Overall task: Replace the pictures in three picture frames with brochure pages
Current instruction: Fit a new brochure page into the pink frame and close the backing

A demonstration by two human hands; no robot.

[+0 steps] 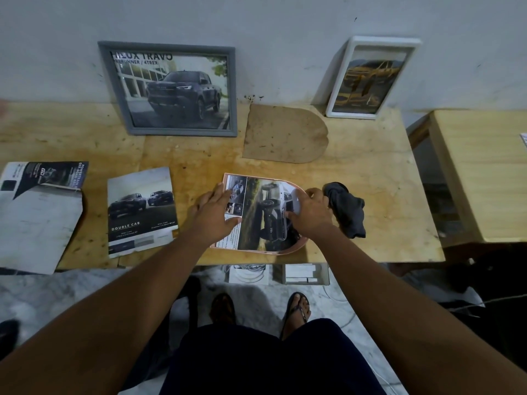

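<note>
A pink frame [286, 250] with one round end lies flat on the wooden table [370, 178], near its front edge. Inside it lies a brochure page [256, 206] with a picture of a truck, and the page covers almost all of the opening.

The left hand [214, 213] rests on the left side of the page. Its fingers are straight and a little spread, and they press the paper down. The right hand [312, 213] is over the round end of the frame. Its fingers are bent, and the thumb lies on the page. I cannot tell if this hand pinches the paper or only pushes it.

Just beside the right hand lies a dark cloth [348, 213], crumpled.

Behind the pink frame, a brown backing board [285, 135] of the same round shape lies flat on the table.

Two other frames lean against the wall. The grey frame [182, 133] on the left holds a page with a dark truck. The white frame [339, 81] on the right holds a page with a yellow vehicle.

On the left part of the table lie two loose pages: one [141, 212] with the words "DOUBLE CAB", and a bigger one [37, 215] at the table's edge.
</note>
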